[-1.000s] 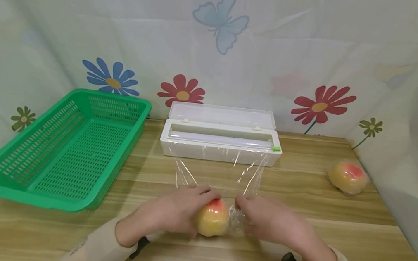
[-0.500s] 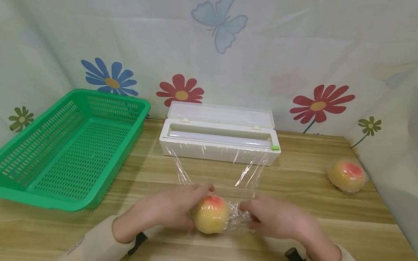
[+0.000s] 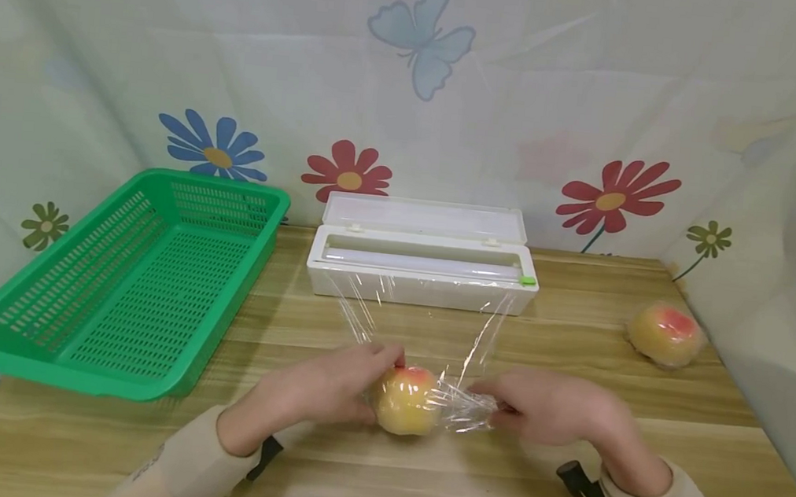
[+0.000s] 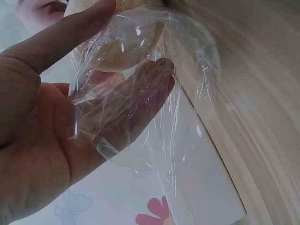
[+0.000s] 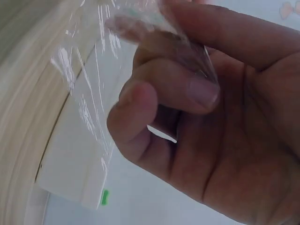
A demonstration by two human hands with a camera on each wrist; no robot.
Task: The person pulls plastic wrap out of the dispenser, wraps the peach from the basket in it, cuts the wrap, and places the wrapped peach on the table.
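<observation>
A yellow-and-red peach (image 3: 407, 409) sits on the table in the head view, with clear plastic wrap (image 3: 465, 411) around it and bunched at its right side. The wrap stretches back to a white wrap dispenser (image 3: 423, 288), whose lid is raised. My left hand (image 3: 329, 388) touches the peach's left side; in the left wrist view its thumb and fingers are fairly straight, and loose film covers the fingers (image 4: 140, 101). My right hand (image 3: 554, 411) pinches the bunched wrap between thumb and curled fingers, as the right wrist view shows.
A green slotted basket (image 3: 220, 328) stands at the left. Another peach (image 3: 666, 335), wrapped in film, lies near the table's right edge. A green slider (image 3: 527, 280) sits at the dispenser's right end. A patterned curtain (image 3: 479, 129) hangs behind the table.
My right hand has moved right, drawing the bunched wrap out from the peach. The left hand stays at the peach's left side, and the peach has shifted slightly back.
</observation>
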